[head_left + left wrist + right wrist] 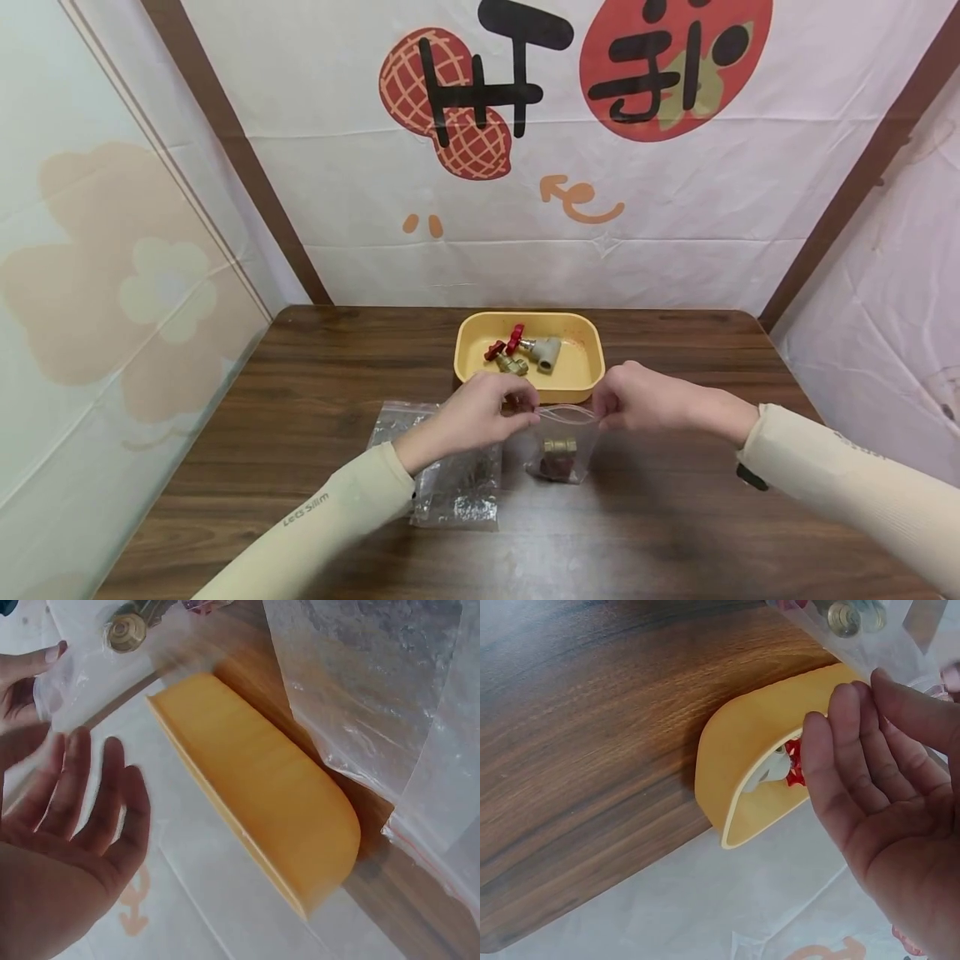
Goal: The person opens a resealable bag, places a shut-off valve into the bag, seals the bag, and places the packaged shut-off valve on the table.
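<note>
A small clear zip bag [537, 457] hangs with its mouth parted between my hands. My left hand [487, 408] pinches one top corner, and my right hand [636, 400] grips the opposite one. Inside the bag lies a brass valve [559, 448] with something dark red below it, perhaps its handle. The left wrist view shows the brass end [125, 632] of the valve through the plastic, beyond my left fingers. In the right wrist view, thumb and fingertips of the right hand [900, 802] meet at the bag's edge.
Behind the bag stands a yellow tray [468, 342] holding a brass valve [513, 364] and a grey valve [546, 353], both with red handles. Flat clear zip bags [459, 493] lie on the wooden table [315, 400] by my left forearm. A printed cloth [360, 275] hangs behind the table.
</note>
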Motion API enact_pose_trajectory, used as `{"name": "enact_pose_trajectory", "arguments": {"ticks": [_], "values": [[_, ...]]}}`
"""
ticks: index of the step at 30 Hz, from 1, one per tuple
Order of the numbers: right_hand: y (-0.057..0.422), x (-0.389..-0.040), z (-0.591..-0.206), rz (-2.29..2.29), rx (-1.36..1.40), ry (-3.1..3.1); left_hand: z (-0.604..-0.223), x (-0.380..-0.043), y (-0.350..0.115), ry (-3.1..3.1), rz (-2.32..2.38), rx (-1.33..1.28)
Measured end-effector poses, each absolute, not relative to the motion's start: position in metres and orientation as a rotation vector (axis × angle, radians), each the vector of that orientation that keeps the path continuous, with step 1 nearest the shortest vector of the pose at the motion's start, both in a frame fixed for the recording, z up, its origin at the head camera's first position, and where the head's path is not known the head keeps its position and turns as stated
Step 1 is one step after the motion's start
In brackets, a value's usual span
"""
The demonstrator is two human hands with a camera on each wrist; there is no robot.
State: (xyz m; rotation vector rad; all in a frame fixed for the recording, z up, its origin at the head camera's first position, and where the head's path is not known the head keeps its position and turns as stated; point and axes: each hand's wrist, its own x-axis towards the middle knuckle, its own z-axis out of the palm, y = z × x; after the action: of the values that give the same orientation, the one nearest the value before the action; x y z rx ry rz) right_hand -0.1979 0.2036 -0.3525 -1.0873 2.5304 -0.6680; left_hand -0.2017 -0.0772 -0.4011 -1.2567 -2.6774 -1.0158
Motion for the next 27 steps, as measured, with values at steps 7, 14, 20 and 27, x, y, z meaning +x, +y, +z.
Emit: {"name": "enact_pose_trajectory", "arguments": {"ticks": [7, 14, 20, 27], "values": [[0.205, -0.197, -0.354, -0.664, -1.095, 2.544, -0.404, -0.197, -0.074, -2.665, -0.966, -1.246], [0.204, -0.196, -0.351, -0.646, -1.094, 2.545, -0.403, -0.195, -0.073, -2.681, -0.956, -1.209], [0.188, -0.196, -0.352, -0.649, -1.078, 2.584, -0.403, -0.195, -0.072, -2.685, -0.999, -1.196], [0.162, -0.198, -0.360, -0.649, -1.194, 2.684, -0.405, -0.194, -0.069, -2.646, -1.027, -1.189]]}}
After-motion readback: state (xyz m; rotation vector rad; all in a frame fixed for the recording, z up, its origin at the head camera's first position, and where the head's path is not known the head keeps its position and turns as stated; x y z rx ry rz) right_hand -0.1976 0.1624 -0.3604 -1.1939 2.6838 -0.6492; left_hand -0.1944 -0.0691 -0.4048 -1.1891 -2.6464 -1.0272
